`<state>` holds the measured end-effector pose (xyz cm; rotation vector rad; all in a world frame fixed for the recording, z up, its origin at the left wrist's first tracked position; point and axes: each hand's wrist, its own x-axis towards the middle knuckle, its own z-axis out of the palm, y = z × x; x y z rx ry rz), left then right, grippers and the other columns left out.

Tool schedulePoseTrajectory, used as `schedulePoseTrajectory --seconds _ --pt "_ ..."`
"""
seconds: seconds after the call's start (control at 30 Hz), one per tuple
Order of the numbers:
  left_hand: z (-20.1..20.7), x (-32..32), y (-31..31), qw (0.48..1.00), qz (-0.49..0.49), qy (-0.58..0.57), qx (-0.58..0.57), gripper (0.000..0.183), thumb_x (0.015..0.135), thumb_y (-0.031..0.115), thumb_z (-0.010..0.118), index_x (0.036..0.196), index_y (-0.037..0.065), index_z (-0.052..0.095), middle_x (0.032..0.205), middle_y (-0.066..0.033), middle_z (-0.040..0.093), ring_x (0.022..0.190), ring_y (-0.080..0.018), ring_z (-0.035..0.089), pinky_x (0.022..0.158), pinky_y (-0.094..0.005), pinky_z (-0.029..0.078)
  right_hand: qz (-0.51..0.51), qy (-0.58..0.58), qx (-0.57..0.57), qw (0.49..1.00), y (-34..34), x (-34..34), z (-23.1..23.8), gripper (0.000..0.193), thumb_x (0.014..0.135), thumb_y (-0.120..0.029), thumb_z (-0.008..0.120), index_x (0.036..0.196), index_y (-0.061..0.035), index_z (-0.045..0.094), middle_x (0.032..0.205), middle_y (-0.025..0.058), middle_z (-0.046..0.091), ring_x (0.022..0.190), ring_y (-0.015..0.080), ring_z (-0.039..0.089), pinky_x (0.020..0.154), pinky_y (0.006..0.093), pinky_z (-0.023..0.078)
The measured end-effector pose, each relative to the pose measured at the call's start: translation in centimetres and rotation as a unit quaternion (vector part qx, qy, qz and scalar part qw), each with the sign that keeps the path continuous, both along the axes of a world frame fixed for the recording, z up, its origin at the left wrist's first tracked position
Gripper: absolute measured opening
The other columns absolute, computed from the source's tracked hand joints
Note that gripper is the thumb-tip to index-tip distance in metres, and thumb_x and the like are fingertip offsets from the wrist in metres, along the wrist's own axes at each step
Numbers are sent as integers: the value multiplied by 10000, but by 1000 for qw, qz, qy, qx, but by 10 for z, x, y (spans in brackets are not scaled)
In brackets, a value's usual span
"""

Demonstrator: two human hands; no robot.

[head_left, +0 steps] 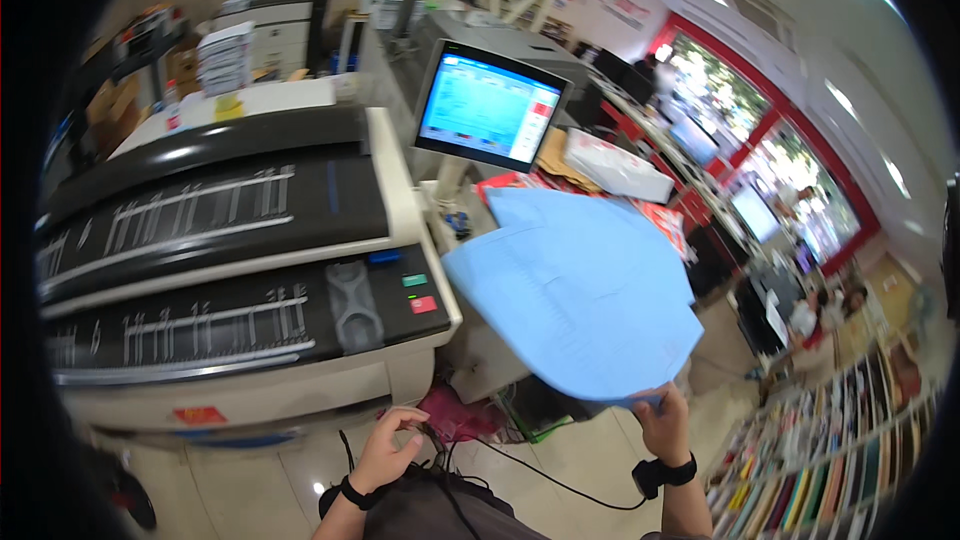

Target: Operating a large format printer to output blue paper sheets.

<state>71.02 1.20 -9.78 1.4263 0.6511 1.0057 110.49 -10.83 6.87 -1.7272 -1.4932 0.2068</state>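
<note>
A large light-blue sheet of paper (590, 285), with creases and faint line marks, spreads out in front of me on the right. My right hand (664, 422) pinches its near edge between thumb and fingers. The far part of the sheet lies over papers beside the monitor (490, 105). My left hand (390, 445) is near my body, its fingers loosely curved and apart from the thumb, with nothing visible in it. It is below the front corner of a wide-format scanner (250, 290) and does not touch it.
A white-wrapped package (620, 165) lies beyond the sheet. A black cable (560, 480) runs across in front of me near a pink plastic bag (460, 412). Shelves of upright coloured folders (810, 440) stand at the right. People sit farther back by the red-framed windows.
</note>
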Motion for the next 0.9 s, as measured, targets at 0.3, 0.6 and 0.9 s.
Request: schedulePoseTrajectory --seconds 0.3,0.6,0.9 --pt "-1 42 46 995 -59 -76 -25 1162 690 219 919 1595 60 208 1492 -176 467 1360 -310 483 1094 -452 439 -79 222 35 971 -188 -120 49 297 1043 -267 609 1008 -36 426 758 228 691 698 325 709 678 444 587" --pt "6 73 10 843 -455 66 278 567 772 -2 682 1326 113 658 1486 -169 531 1395 -399 464 1186 -491 343 -282 223 256 897 -316 -198 41 313 1026 -306 638 1060 -51 460 815 180 696 737 270 690 716 378 563" --pt "-39 -43 -106 734 -649 156 129 747 804 -124 543 1504 132 492 1542 -140 489 1443 -324 439 1197 -397 351 -343 227 318 854 -389 -188 17 208 1045 -242 622 1046 -64 515 883 26 622 767 119 596 733 275 493"
